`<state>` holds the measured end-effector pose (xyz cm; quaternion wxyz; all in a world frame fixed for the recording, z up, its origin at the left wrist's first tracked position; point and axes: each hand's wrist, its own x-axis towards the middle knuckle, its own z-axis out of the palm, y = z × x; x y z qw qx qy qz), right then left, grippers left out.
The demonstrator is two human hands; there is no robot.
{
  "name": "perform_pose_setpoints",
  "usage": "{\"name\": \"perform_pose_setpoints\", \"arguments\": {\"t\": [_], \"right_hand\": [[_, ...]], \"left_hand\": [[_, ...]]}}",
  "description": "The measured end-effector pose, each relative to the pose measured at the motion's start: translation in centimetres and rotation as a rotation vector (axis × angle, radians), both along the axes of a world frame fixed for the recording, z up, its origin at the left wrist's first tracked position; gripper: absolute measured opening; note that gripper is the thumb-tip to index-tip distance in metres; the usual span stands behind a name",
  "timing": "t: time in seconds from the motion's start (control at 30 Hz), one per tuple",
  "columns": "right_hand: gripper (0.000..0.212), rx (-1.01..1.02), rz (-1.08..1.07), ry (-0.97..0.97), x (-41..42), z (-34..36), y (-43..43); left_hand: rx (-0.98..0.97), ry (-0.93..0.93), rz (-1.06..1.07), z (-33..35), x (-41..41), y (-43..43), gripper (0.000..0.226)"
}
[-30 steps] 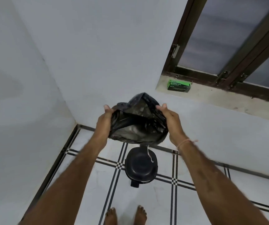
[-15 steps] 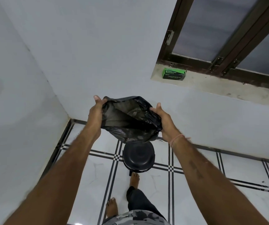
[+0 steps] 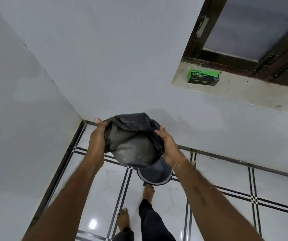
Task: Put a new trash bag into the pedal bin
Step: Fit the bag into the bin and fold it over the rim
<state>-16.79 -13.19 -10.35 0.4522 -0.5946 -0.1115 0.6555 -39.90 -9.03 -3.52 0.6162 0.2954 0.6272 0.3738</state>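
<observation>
Hands (image 3: pixel 97 138) spreading bag (image 3: pixel 132 145) over bin (image 3: pixel 154 176)

White tiled floor (image 3: pixel 209 214) with black lines, pedal bin (image 3: pixel 154 176), bare feet; window ledge (image 3: pixel 244 91), green box (image 3: pixel 203 78).

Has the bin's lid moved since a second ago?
Yes. The pedal bin was shut with its dark lid down; now it stands open, a foot at its pedal, while the floor tile lines stay put.
</observation>
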Motion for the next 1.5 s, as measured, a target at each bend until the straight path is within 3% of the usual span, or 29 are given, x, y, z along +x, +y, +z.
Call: {"name": "perform_pose_setpoints", "arguments": {"t": [0.1, 0.33, 0.43, 0.5, 0.6, 0.7, 0.87, 1.07, 1.2, 1.43, 1.5], "right_hand": [[0.075, -0.086, 0.007, 0.064, -1.4, -5.9, -0.1], [0.094, -0.212, 0.044, 0.152, -4.9, -20.4, -2.3], [0.091, -0.267, 0.069, 0.209, -6.3, -25.6, -3.0], [0.084, -0.276, -0.047, 0.230, -5.8, -28.4, -3.1], [0.076, -0.312, -0.243, 0.176, -2.4, -31.0, -3.4], [0.063, -0.287, -0.325, -0.043, 3.3, -33.4, -6.0], [0.034, -0.280, -0.183, -0.397, 9.4, -37.0, -7.9], [0.054, -0.266, 0.081, -0.790, 12.1, -43.3, -8.1], [0.048, -0.286, 0.285, -1.129, 12.7, -44.9, -7.1], [0.047, -0.231, 0.238, -1.154, 12.6, -47.2, -7.4], [0.047, -0.205, 0.204, -1.150, 12.4, -47.1, -7.7]], "left_hand": [[-0.142, -0.017, 0.042, -4.7, -1.0, -0.4, 0.069], [-0.313, 0.113, 0.063, -16.8, -3.1, -1.6, 0.101], [-0.343, 0.151, 0.079, -21.9, -3.4, -1.9, 0.090], [-0.366, 0.147, 0.062, -25.8, -2.7, -2.0, 0.081], [-0.395, 0.115, -0.024, -31.4, -0.5, -2.3, 0.085], [-0.421, 0.092, -0.118, -36.0, 3.7, -2.6, 0.074], [-0.313, 0.132, -0.386, -42.9, 10.1, -2.9, 0.035], [0.020, 0.425, -0.678, -50.7, 10.9, -1.5, 0.052], [0.159, 0.660, -0.705, -53.6, 11.7, -0.2, 0.045], [0.192, 0.744, -0.833, -55.6, 10.6, -0.4, 0.060], [0.234, 0.740, -0.760, -55.4, 10.0, -1.9, 0.056]]}}
